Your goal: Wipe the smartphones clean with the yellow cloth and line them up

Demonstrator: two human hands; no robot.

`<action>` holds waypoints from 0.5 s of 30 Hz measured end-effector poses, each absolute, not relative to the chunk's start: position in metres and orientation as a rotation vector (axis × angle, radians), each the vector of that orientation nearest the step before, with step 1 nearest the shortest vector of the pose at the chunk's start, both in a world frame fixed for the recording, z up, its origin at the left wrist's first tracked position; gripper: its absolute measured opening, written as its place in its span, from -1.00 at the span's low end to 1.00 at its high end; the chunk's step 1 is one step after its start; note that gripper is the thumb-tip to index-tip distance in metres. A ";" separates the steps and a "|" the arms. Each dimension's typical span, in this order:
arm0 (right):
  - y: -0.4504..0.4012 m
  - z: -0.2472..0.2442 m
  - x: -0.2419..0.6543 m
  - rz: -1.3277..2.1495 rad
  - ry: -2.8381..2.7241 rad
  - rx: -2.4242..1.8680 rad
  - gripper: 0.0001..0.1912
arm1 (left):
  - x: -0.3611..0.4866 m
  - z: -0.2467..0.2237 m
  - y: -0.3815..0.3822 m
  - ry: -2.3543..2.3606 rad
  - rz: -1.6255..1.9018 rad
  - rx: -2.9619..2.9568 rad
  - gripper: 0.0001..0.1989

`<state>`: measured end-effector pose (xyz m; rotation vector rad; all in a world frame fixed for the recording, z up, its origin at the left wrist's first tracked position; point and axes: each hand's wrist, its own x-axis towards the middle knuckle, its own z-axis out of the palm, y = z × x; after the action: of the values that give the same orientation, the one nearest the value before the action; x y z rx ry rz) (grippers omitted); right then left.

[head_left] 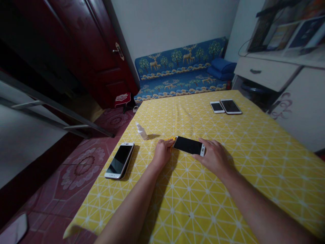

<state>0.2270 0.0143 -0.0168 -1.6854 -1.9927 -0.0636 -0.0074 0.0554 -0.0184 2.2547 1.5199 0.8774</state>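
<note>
A smartphone [188, 145] with a dark screen and white ends is held above the yellow tablecloth, tilted sideways. My right hand [213, 154] grips its right end, thumb at the lower edge and fingers at the upper one. At the phone's left end is my left hand [163, 152], its fingers closed on a bright orange cloth [169, 138], mostly hidden, that touches the phone's edge. A small white spray bottle [142, 131] stands upright left of my left hand. Nearer the table's left edge, a white-framed phone [120, 160] lies on top of another dark device.
Two white-framed devices, a small phone [217, 107] and a larger one [230, 106], lie side by side at the far right of the table [193, 206]. Beyond it stand a blue patterned sofa [175, 73], a red stool [123, 99] and a white desk [266, 69].
</note>
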 end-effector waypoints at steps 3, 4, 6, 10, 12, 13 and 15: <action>0.015 -0.019 0.227 -0.088 -1.993 -1.698 -0.40 | -0.010 -0.018 0.049 1.554 0.872 2.263 -0.51; 0.016 -0.020 0.227 -0.095 -1.988 -1.706 -0.40 | -0.010 -0.018 0.048 1.567 0.873 2.261 -0.51; 0.015 -0.020 0.226 -0.104 -1.983 -1.727 -0.40 | -0.011 -0.019 0.046 1.583 0.878 2.259 -0.51; 0.010 -0.014 0.221 -0.146 -1.990 -1.782 -0.45 | -0.007 -0.019 0.046 1.576 0.891 2.265 -0.53; 0.006 -0.010 0.217 -0.191 -1.985 -1.819 -0.49 | -0.004 -0.019 0.048 1.567 0.901 2.267 -0.54; 0.004 -0.008 0.214 -0.215 -1.984 -1.833 -0.50 | -0.002 -0.019 0.050 1.560 0.904 2.269 -0.54; 0.001 -0.005 0.209 -0.253 -1.979 -1.858 -0.47 | 0.000 -0.019 0.052 1.549 0.901 2.274 -0.55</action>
<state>0.2094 0.0006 -0.0045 -1.8585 -1.9791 -0.2527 0.0005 0.0518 -0.0186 2.2743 1.5494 0.9012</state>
